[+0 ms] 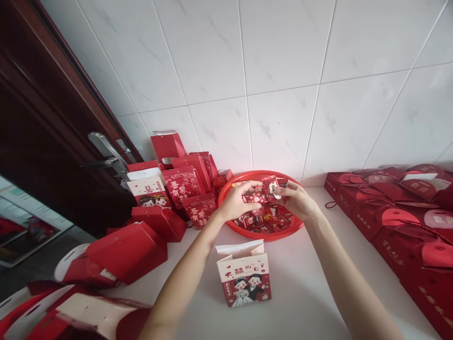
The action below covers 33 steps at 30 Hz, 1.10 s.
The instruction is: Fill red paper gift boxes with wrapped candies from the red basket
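Over a round red plastic basket (300,230), my two hands are close together. My left hand (236,200) has its thumb and fingers closed on red wrapped candies (253,198). Another red candy packet (273,188) with a pale printed label is pinched in my right hand (300,200). Beneath them, loose wrapped candies (267,221) in red and dark wrappers lie in the basket; my hands cover part of the pile. Just in front of the basket stands an open-topped paper gift box (244,276), cream and red, printed with a cartoon wedding couple. Its inside is mostly hidden.
Several red and cream gift boxes (127,250) crowd the left side of the white table (293,293). Closed red boxes with ribbons (392,231) stand in rows along the right. Behind are a tiled wall (279,61) and a dark door with a metal handle (109,153).
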### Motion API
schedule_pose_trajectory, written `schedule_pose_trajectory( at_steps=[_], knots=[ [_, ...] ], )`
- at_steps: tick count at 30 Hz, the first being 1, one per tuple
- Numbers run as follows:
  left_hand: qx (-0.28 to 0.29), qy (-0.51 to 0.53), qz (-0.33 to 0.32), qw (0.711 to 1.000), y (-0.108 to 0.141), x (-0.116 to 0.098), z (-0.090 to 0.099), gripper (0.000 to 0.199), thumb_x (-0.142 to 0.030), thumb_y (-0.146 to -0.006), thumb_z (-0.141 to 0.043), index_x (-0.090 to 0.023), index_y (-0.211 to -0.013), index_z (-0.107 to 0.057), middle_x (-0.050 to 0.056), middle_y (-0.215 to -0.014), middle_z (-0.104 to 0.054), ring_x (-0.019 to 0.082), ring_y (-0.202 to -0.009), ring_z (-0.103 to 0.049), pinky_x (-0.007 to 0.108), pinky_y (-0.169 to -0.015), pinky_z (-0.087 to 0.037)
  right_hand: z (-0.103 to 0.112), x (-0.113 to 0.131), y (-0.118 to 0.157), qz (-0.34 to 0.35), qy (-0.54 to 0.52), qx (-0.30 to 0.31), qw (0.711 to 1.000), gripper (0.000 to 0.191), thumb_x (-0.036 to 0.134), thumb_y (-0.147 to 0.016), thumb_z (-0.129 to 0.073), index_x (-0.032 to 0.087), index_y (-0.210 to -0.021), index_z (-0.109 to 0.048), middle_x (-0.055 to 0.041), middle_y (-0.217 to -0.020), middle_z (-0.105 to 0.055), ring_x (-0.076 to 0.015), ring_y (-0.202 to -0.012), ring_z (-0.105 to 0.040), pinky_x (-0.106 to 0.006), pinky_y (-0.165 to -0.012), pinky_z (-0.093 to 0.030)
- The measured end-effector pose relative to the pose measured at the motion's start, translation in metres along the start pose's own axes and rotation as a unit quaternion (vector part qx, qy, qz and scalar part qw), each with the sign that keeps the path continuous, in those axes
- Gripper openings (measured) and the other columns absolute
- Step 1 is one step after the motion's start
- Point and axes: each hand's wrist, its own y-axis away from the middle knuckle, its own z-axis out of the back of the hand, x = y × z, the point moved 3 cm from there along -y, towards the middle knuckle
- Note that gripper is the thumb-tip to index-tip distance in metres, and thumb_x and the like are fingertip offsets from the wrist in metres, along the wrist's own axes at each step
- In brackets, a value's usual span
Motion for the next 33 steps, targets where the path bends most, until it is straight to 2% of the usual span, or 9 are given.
schedule_pose_trajectory(
  at_steps=[5,9,13,17,20,25,29,31,33],
  knots=[
    [-0.106,0.067,-0.005,0.992,0.034,-0.01,0.014,0.039,-0.021,-0.075,-0.081,-0.019,-0.109,-0.064,0.009,-0.122,-0.07,0.024,-0.117,-0.065,0.039,-0.106,-0.048,-0.022,0.003,0.014,-0.028,0.036,0.069,0.997,0.043,0.018,-0.051,-0.094,0.02,-0.089,-0.074,-0.0007,-0.08,-0.073,-0.0176,-0.075,-0.065,-0.032,-0.075,-0.053],
    [-0.136,0.106,0.01,0.985,0.051,-0.018,0.019,0.028,-0.032,-0.074,-0.083,-0.018,-0.092,-0.067,0.006,-0.103,-0.073,0.024,-0.104,-0.068,0.038,-0.098,-0.052,-0.03,-0.001,0.02,-0.051,0.051,0.076,0.995,0.048,0.016,-0.047,-0.095,0.021,-0.09,-0.073,0.0026,-0.079,-0.072,-0.0133,-0.069,-0.063,-0.028,-0.07,-0.052],
    [-0.162,0.16,0.042,0.973,0.058,-0.023,0.021,0.031,-0.044,-0.08,-0.078,-0.018,-0.098,-0.074,0.007,-0.104,-0.076,0.021,-0.091,-0.071,0.033,-0.083,-0.057,-0.039,-0.003,0.025,-0.034,0.057,0.086,0.994,0.043,0.018,-0.049,-0.095,0.021,-0.086,-0.072,0.0036,-0.073,-0.07,-0.0129,-0.066,-0.063,-0.028,-0.067,-0.05],
    [-0.19,0.185,0.064,0.962,0.062,-0.022,0.022,0.042,-0.044,-0.08,-0.078,-0.018,-0.113,-0.075,0.011,-0.117,-0.076,0.025,-0.104,-0.072,0.035,-0.09,-0.058,-0.043,-0.001,0.029,0.005,0.076,0.085,0.993,0.044,0.022,-0.052,-0.095,0.021,-0.089,-0.071,0.0017,-0.076,-0.071,-0.0156,-0.069,-0.065,-0.031,-0.07,-0.052],
    [-0.204,0.219,0.09,0.95,0.062,-0.02,0.021,0.042,-0.043,-0.076,-0.082,-0.016,-0.107,-0.079,0.013,-0.111,-0.078,0.027,-0.101,-0.074,0.038,-0.09,-0.059,-0.043,0.001,0.031,0.021,0.085,0.076,0.993,0.05,0.023,-0.051,-0.095,0.021,-0.093,-0.069,0.0003,-0.079,-0.072,-0.0176,-0.071,-0.067,-0.033,-0.07,-0.054],
    [-0.255,0.292,0.082,0.918,0.061,-0.019,0.018,0.037,-0.042,-0.069,-0.087,-0.016,-0.096,-0.081,0.01,-0.101,-0.08,0.026,-0.095,-0.075,0.039,-0.09,-0.059,-0.047,0.003,0.036,0.038,0.086,0.067,0.993,0.052,0.025,-0.053,-0.095,0.022,-0.096,-0.068,0.001,-0.079,-0.072,-0.0173,-0.069,-0.067,-0.034,-0.07,-0.057],
    [-0.235,0.287,0.084,0.925,0.064,-0.024,0.022,0.045,-0.042,-0.074,-0.084,-0.02,-0.113,-0.077,0.008,-0.104,-0.079,0.024,-0.099,-0.073,0.038,-0.092,-0.058,-0.048,0.009,0.04,0.054,0.098,0.063,0.992,0.045,0.027,-0.056,-0.094,0.021,-0.094,-0.07,-0.0002,-0.08,-0.073,-0.0169,-0.068,-0.067,-0.034,-0.07,-0.058],
    [-0.198,0.245,0.074,0.946,0.071,-0.031,0.032,0.046,-0.041,-0.082,-0.078,-0.024,-0.124,-0.071,0.008,-0.111,-0.077,0.023,-0.103,-0.072,0.037,-0.092,-0.058,-0.044,0.016,0.042,0.065,0.104,0.05,0.991,0.043,0.028,-0.057,-0.094,0.02,-0.092,-0.07,-0.0014,-0.082,-0.074,-0.0176,-0.07,-0.068,-0.033,-0.069,-0.058],
    [-0.138,0.165,0.04,0.976,0.084,-0.043,0.047,0.03,-0.039,-0.089,-0.072,-0.027,-0.117,-0.073,0.008,-0.13,-0.069,0.023,-0.117,-0.067,0.037,-0.099,-0.054,-0.039,0.026,0.045,0.083,0.118,0.041,0.989,0.041,0.028,-0.058,-0.094,0.02,-0.091,-0.07,-0.0015,-0.081,-0.073,-0.0173,-0.069,-0.068,-0.032,-0.067,-0.058]
  ],
)
